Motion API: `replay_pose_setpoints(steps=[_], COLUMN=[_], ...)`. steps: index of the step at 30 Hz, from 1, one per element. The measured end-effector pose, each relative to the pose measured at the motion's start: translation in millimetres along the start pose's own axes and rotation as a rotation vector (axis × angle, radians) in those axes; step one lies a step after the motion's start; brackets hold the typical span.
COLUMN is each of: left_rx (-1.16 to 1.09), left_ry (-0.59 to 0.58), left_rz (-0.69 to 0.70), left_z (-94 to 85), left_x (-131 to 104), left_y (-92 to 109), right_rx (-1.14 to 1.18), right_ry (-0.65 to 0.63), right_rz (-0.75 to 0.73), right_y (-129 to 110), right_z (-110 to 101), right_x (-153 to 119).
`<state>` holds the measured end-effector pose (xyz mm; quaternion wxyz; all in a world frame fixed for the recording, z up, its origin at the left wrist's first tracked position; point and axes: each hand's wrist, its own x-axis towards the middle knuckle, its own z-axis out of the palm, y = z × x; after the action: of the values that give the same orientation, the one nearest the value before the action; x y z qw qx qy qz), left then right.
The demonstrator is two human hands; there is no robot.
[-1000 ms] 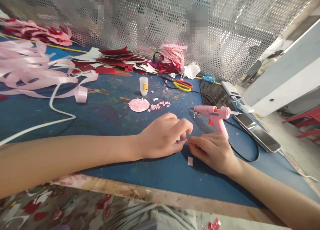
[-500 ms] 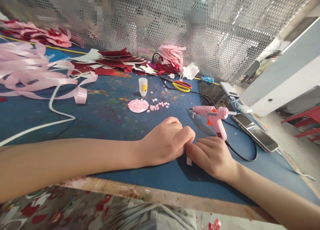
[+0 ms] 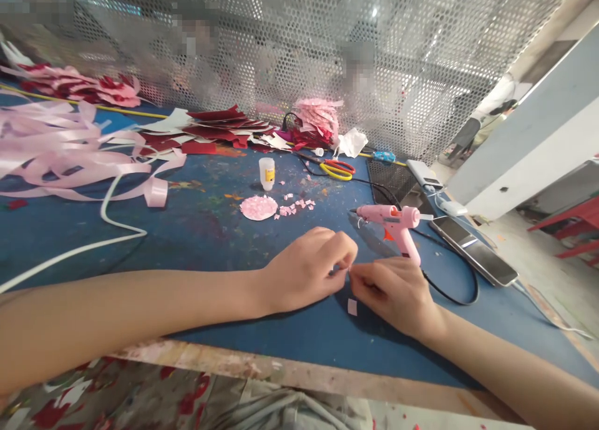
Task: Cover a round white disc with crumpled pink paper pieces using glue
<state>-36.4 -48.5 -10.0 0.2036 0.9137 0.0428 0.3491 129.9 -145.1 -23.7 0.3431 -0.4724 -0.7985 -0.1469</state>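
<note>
My left hand [image 3: 309,271] is closed in a pinch, its thumb and forefinger curled toward my right hand [image 3: 395,296]. My right hand is closed too, and the fingertips of both meet or nearly meet over the table. What they hold, if anything, is hidden or too small to make out. A small pale pink square [image 3: 352,307] lies just below the fingertips. Beyond my left hand lies a round disc [image 3: 259,208] covered in pink bits, with several loose pink pieces [image 3: 294,208] beside it. A pink glue gun [image 3: 390,216] rests behind my right hand.
A small bottle [image 3: 266,174] stands behind the disc. Yellow-and-orange-handled scissors [image 3: 337,170] lie further back. Pink ribbon [image 3: 60,149] and a white cable [image 3: 107,211] fill the left. At right are a phone [image 3: 472,249] and black cord. A perforated metal screen [image 3: 281,43] closes the back.
My fingers have drawn slightly apart, with the left thumb and forefinger now showing a small gap. More of the pink square shows. The whole view has shifted a little.
</note>
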Motion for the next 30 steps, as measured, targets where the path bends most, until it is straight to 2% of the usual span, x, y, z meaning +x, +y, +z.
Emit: replay_pose_setpoints(steps=[2, 4, 8, 12, 17, 24, 27, 30], left_rx=[-0.126, -0.213, -0.324, -0.43, -0.557, -0.471, -0.417, -0.322], left_ry=[0.009, -0.003, -0.081, -0.16, -0.188, -0.189, -0.203, -0.124], left_rz=[-0.189, -0.314, -0.365, -0.388, -0.471, -0.515, -0.488, -0.424], left_z=[-0.7, -1.0, -1.4, -3.6, -4.7, -3.5, -7.7, -19.8], left_x=[2.5, 4.9, 7.3, 7.3, 6.5, 4.7, 5.7, 8.2], left_y=[-1.7, -2.7, -1.7, 1.0, -0.6, -2.5, -4.6, -16.8], right_rx=[0.054, 0.123, 0.187, 0.233, 0.209, 0.132, 0.125, 0.101], right_ry=[0.075, 0.078, 0.062, 0.056, 0.045, 0.096, 0.075, 0.052], right_rz=[0.153, 0.28, 0.454, 0.527, 0.503, 0.43, 0.363, 0.304], right_y=[1.3, 2.2, 3.6, 3.9, 1.9, 3.0, 4.7, 6.1], right_z=[1.4, 1.4, -0.3, -1.1, -0.4, 0.1, 0.0, 0.2], right_x=[1.3, 3.7, 6.6, 6.7, 6.0, 4.0, 2.1, -1.0])
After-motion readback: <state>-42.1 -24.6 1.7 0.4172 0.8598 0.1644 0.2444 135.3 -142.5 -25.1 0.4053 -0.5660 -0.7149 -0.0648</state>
